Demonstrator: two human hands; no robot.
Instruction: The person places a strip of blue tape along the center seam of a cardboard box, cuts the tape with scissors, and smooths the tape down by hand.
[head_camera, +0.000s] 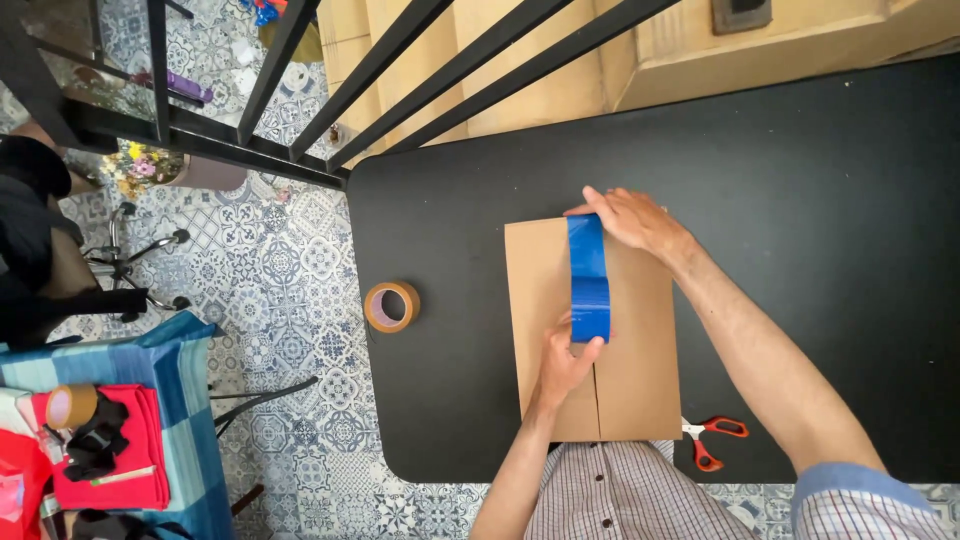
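A closed brown cardboard box (640, 350) lies on a black table (800, 200) in front of me. A strip of blue tape (586, 250) runs along its centre seam from the far edge. My left hand (562, 368) grips the blue tape roll (590, 310) on top of the box, about mid-way along the seam. My right hand (628, 217) presses the far end of the tape strip down at the box's far edge.
A roll of brown tape (391, 306) lies on the table left of the box. Red-handled scissors (712, 440) rest at the near edge, right of the box. Black railing bars (420, 70) cross the top left. A blue cloth with red items (120, 440) sits lower left, above patterned floor tiles.
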